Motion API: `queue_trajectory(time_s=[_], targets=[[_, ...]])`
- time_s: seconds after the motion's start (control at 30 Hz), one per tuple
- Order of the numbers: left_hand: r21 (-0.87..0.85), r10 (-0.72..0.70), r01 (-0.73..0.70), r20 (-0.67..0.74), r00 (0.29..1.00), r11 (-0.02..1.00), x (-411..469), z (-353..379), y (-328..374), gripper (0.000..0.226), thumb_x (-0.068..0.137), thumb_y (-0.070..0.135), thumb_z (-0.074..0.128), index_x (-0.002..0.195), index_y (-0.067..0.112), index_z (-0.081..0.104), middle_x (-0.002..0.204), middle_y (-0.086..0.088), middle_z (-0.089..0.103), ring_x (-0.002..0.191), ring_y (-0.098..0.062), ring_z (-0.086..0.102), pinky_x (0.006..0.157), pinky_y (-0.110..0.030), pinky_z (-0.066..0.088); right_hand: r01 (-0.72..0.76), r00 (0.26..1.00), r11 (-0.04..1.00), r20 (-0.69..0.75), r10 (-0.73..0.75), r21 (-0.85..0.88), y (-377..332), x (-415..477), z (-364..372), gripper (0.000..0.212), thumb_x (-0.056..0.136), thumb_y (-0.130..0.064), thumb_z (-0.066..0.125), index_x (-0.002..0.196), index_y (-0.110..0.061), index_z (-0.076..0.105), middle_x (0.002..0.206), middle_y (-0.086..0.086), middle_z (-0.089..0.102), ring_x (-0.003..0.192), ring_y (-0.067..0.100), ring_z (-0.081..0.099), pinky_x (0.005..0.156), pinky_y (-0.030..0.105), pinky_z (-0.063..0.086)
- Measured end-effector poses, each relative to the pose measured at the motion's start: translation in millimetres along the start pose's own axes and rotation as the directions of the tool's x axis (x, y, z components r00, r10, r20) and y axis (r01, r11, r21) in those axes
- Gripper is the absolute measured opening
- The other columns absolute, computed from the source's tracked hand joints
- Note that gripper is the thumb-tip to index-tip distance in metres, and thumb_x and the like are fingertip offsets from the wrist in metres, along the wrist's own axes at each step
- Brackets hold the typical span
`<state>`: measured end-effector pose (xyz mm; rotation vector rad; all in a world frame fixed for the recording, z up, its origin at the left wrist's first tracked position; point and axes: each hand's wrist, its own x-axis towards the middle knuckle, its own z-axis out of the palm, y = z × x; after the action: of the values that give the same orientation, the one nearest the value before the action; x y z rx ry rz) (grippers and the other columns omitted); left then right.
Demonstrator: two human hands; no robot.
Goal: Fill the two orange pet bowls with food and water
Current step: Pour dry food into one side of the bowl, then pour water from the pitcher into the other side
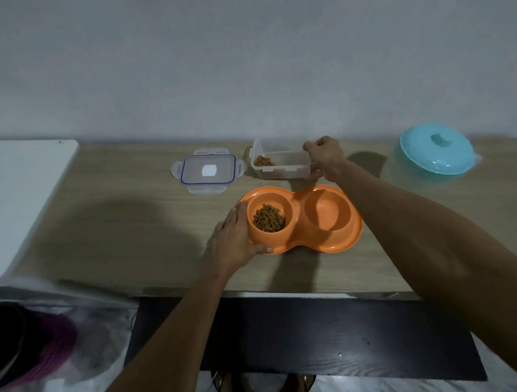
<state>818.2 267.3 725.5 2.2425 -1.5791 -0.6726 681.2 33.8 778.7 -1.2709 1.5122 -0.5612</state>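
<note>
A: Landmark is the orange plastic double pet bowl, sitting on the light wood-grain tabletop near its front edge. Contents?

B: Left well holds a heap of brown dry kibble. Right well looks dry, nothing in it that I can see.

A: Left hand?

B: Left hand is against the bowl's left end, fingers spread along the rim, thumb curled under the front edge. Holding it steady, palm open rather than fisted.

A: Right hand?

B: Right hand is just behind the bowl, closed on the right end of the clear rectangular plastic food container. A little kibble sits in the container's left corner.

A: Other items?

B: The container's clear snap-lock lid with blue seal lies flat behind and left of the bowl. A turquoise round plastic lidded dish sits well off to the bowl's right rear.
</note>
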Motion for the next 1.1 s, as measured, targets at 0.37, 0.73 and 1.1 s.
queue_trajectory(time_s=[0.37,0.73,1.1], targets=[[-0.008,-0.034,0.034,0.017,0.999,0.999,2,2,0,0.128,0.054,0.061,0.081,0.152,0.027,0.006,0.155,-0.002,0.032,0.144,-0.024,0.030,0.114,-0.051,0.028,-0.002,0.997,1.000,-0.071,0.001,-0.017,16,10,10,0.016,0.086,-0.026,0.063,0.076,-0.014,0.066,0.095,0.017,0.070,0.083,0.038,0.071,0.062,0.051,0.062],[0.266,0.154,-0.131,-0.065,0.986,0.955,-1,3,51,0.131,0.064,0.080,0.063,0.156,0.009,0.002,0.164,-0.010,0.009,0.151,-0.026,0.009,0.121,-0.051,0.012,0.255,0.908,0.919,-0.252,-0.334,-0.299,45,-76,-68,0.030,0.088,-0.028,0.053,0.091,-0.004,0.071,0.094,0.020,0.072,0.097,0.038,0.065,0.083,0.039,0.049],[0.357,0.183,-0.192,0.060,0.981,0.914,16,26,122,0.122,0.069,0.081,0.055,0.155,0.006,0.012,0.162,-0.011,0.016,0.151,-0.026,0.008,0.119,-0.054,0.002,0.014,0.808,0.997,-0.587,-0.056,-0.075,105,-103,-166,0.028,0.093,-0.023,0.045,0.088,-0.003,0.063,0.095,0.021,0.065,0.095,0.038,0.061,0.080,0.043,0.047]])
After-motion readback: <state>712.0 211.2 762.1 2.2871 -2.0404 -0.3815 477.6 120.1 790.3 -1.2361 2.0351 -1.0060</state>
